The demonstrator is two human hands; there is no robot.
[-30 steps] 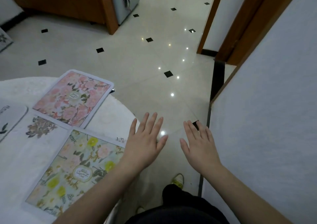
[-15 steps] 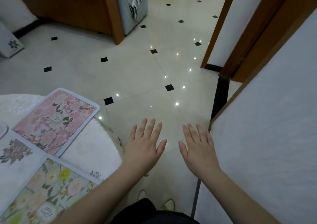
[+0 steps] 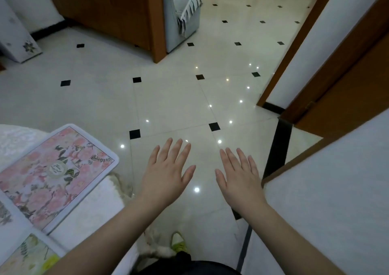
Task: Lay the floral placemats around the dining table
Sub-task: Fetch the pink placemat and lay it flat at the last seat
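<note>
A pink floral placemat [image 3: 50, 175] lies flat on the white-covered dining table [image 3: 92, 207] at the lower left, one corner reaching past the table's edge. Below it, a yellow-green floral placemat [image 3: 27, 258] shows only its upper part at the bottom left corner. A white mat with a dark flower print [image 3: 5, 213] is cut off by the left edge. My left hand [image 3: 168, 173] and my right hand [image 3: 239, 177] hover palm down over the floor, right of the table, fingers spread, holding nothing.
A white wall corner [image 3: 315, 201] with a wooden door frame [image 3: 336, 68] stands close on the right. Shiny tiled floor [image 3: 168, 98] stretches ahead. A wooden cabinet [image 3: 117, 11] and a grey chair [image 3: 183, 20] stand at the back. My foot in a yellow-green shoe [image 3: 179, 243] shows below.
The view has swung right and away from the table, so the placemats slid to the lower left. Both hands stay empty and spread, side by side over the floor.
</note>
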